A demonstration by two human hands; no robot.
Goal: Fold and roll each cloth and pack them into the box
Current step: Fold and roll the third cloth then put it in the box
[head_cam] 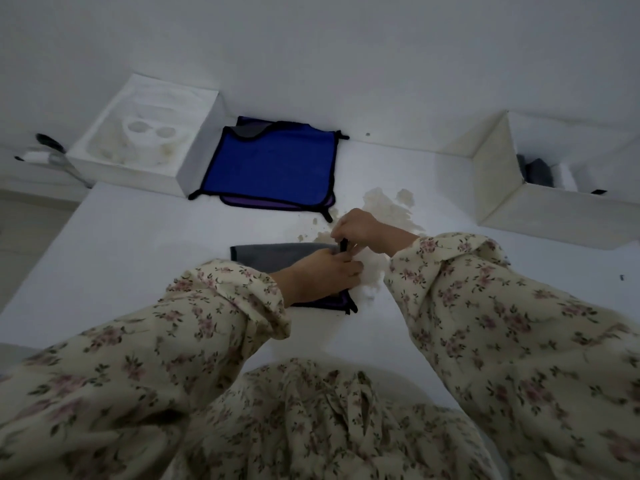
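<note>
Grey cloth (273,256), folded flat and edged in black trim, lies on the white desk (138,258), with a purple layer showing at its near corner. At the grey cloth's right edge, the left hand (322,273) pinches the fabric with curled fingers, and the right hand (356,230) nips the black trim. Beyond the grey cloth lies a blue cloth stack (273,164). Far right of it stands an open white box (540,216) holding a dark rolled cloth (536,173).
</note>
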